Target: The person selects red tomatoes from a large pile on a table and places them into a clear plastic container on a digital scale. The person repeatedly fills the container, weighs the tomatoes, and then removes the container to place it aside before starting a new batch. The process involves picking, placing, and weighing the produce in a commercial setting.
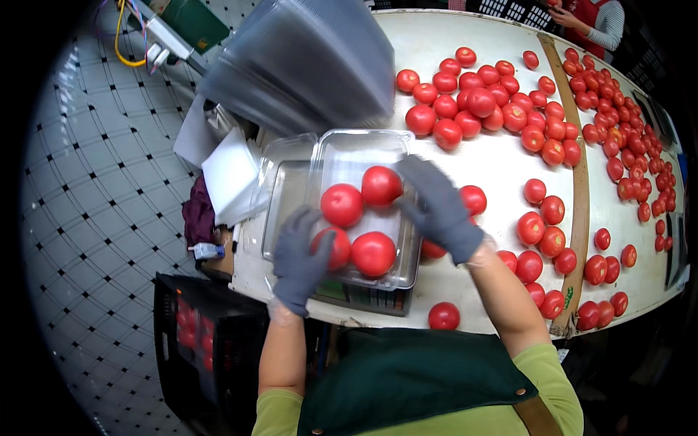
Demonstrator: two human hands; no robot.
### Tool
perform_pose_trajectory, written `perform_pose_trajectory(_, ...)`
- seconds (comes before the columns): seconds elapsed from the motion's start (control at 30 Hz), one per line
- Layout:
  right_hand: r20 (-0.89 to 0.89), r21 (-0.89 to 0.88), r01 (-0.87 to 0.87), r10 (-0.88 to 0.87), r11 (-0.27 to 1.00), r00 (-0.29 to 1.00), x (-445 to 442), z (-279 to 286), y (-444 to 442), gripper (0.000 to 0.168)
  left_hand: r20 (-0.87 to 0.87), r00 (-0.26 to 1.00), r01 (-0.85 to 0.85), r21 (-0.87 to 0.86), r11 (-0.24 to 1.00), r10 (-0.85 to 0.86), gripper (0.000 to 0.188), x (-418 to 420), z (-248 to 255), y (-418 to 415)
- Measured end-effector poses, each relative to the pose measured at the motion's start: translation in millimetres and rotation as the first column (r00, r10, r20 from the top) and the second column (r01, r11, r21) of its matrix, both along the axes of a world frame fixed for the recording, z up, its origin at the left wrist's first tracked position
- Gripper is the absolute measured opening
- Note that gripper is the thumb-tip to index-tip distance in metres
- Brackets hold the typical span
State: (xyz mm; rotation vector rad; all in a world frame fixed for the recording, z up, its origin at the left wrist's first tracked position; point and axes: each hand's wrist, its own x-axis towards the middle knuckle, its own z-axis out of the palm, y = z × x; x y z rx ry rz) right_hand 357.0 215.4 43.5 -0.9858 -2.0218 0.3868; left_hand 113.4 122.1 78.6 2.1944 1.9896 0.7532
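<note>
Before me a clear plastic clamshell box lies with its lid folded out to the left. Four tomatoes sit in it: one at the upper right, one at the upper left, one at the lower right and one at the lower left. My left hand, in a grey glove, has its thumb across the lower-left tomato. The fingertips of my right hand, gloved alike, are at the upper-right tomato's edge. Motion blur hides how firmly either hand holds.
A tall stack of clear plastic boxes stands beyond the box. Loose tomatoes spread over the white table, divided by a wooden strip. Lower left is a black crate holding tomatoes. Another person stands across the table.
</note>
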Motion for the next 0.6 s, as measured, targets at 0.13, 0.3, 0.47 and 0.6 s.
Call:
perform_pose_trajectory(0.13,-0.163,-0.426,0.192,-0.284,0.884,0.945,77.7,-19.5,-19.2,0.033,0.297,0.931,-0.259,0.134,0.956,0.211,0.028,-34.5,9.8,-34.7)
perform_pose_trajectory(0.3,0.069,-0.409,0.359,-0.364,0.839,0.929,122.7,-55.4,-51.6,0.036,0.469,0.813,-0.474,0.192,0.859,0.344,0.022,-56.6,8.4,-57.5)
perform_pose_trajectory(0.47,0.206,-0.453,0.493,-0.451,0.743,0.869,128.9,-80.7,-52.3,0.050,0.457,0.828,-0.460,0.228,0.858,0.323,0.023,-54.6,17.8,-68.9)
perform_pose_trajectory(0.6,0.261,-0.463,0.472,-0.394,0.750,0.881,107.2,-76.8,-23.7,0.059,0.484,0.800,-0.486,0.175,0.856,0.355,0.022,-53.3,14.9,-83.6)
